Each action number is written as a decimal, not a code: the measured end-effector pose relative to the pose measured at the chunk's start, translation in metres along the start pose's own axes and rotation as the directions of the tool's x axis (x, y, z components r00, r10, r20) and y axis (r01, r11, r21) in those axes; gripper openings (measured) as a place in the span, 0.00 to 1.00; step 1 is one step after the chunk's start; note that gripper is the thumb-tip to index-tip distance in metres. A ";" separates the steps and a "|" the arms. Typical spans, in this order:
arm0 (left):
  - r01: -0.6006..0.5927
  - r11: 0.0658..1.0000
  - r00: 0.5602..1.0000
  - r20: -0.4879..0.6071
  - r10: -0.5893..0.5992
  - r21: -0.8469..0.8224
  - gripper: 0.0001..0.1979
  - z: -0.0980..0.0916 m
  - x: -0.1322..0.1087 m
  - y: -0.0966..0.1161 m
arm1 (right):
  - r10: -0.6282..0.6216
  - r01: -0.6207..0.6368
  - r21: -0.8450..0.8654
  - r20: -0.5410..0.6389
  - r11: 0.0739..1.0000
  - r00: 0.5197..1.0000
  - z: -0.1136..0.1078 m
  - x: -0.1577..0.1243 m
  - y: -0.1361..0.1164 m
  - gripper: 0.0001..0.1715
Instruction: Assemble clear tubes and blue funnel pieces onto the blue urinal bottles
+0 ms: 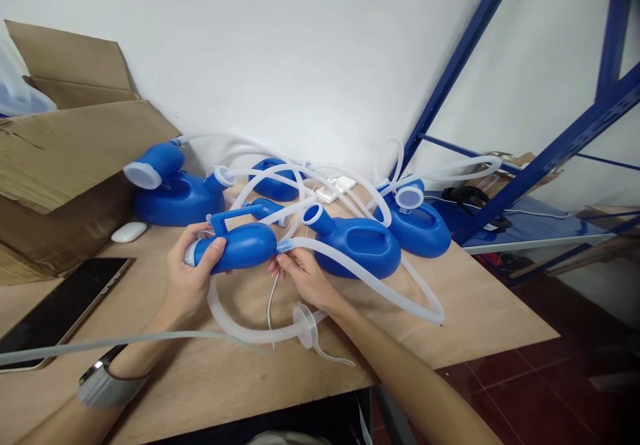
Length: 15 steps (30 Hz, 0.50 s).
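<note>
My left hand (pixel 193 275) is wrapped round a blue plastic bottle (pixel 240 245) with a handle, held just above the wooden table (pixel 480 311). My right hand (pixel 300 271) pinches the small blue connector at the end of a ribbed translucent hose (pixel 370 281), right at the bottle's narrow end. The hose loops across the table and round to a clear flanged cap (pixel 306 323) lying in front of my hands.
Several more blue bottles (pixel 360 245) with white hoses crowd the back of the table. A cardboard box (pixel 65 158) stands at left, with a white mouse (pixel 129 232) and a dark tablet (pixel 60 305) beside it. Blue shelving (pixel 550 151) stands at right.
</note>
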State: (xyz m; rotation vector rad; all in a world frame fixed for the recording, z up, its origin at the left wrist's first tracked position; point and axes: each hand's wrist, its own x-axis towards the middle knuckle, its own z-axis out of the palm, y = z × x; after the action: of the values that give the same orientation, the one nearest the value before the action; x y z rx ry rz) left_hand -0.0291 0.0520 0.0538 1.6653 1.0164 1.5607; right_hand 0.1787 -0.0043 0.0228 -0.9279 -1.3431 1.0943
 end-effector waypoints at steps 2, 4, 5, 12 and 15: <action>0.133 0.984 0.991 -0.010 -0.135 -0.119 0.19 0.003 -0.003 0.004 | -0.017 0.018 0.001 -0.035 1.000 0.999 0.001 0.000 0.001 0.24; 0.206 0.960 0.977 -0.009 -0.211 -0.189 0.20 0.006 -0.004 0.007 | -0.042 0.040 -0.025 -0.071 0.999 0.997 0.002 0.000 0.000 0.25; 0.215 0.955 0.975 -0.003 -0.221 -0.205 0.19 0.006 -0.004 0.008 | -0.053 0.050 -0.037 -0.085 0.998 0.995 0.003 0.000 -0.001 0.25; 0.216 0.947 0.976 0.032 -0.214 -0.240 0.17 0.006 -0.001 0.006 | -0.013 0.015 0.025 -0.072 1.000 0.997 0.005 -0.002 -0.010 0.29; 0.187 0.956 0.982 0.024 -0.187 -0.226 0.17 0.005 0.000 0.006 | 0.034 -0.030 0.119 -0.033 0.992 0.999 0.008 -0.003 -0.011 0.29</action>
State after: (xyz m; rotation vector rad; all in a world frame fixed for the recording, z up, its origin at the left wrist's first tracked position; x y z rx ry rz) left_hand -0.0236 0.0495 0.0586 1.3741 0.9269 1.4881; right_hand 0.1716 -0.0112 0.0330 -0.8794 -1.2251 1.1645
